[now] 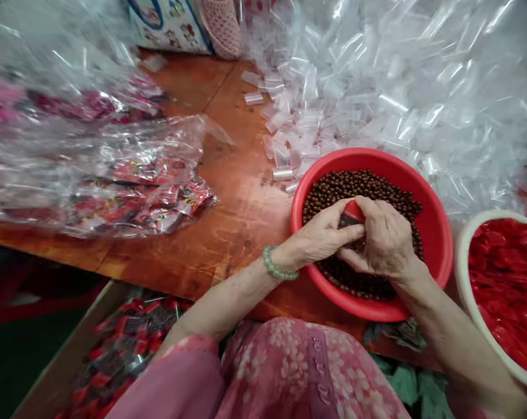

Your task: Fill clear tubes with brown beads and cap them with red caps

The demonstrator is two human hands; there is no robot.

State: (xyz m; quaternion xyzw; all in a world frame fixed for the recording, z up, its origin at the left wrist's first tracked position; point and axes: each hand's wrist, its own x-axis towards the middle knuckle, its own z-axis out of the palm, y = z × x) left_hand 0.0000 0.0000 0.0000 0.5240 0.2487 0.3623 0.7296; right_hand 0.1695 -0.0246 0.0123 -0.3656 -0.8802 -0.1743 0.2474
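Hands Meet Over One Red Basin

Bags come first on my left: one big clear bag (92,174) of red packets lies on the wooden bench (228,233), and below the bench edge I see one cardboard box (115,349) with more red packets, too many to count. Past these, the left hand (319,235), one green bead bracelet (277,269) at its wrist, has its grip pinched shut on the small red-capped tube (352,213). The tube sits between the two hands, just above the brown beads (354,186) filling the one red basin (433,233); I cannot count the beads. The right hand (385,241) closes around the tube's lower end, fingers curled. Behind the basin a heap of clear tubes (377,87) covers the bench, uncountable. At far right stands one white basin (466,291) full of red caps (508,285).
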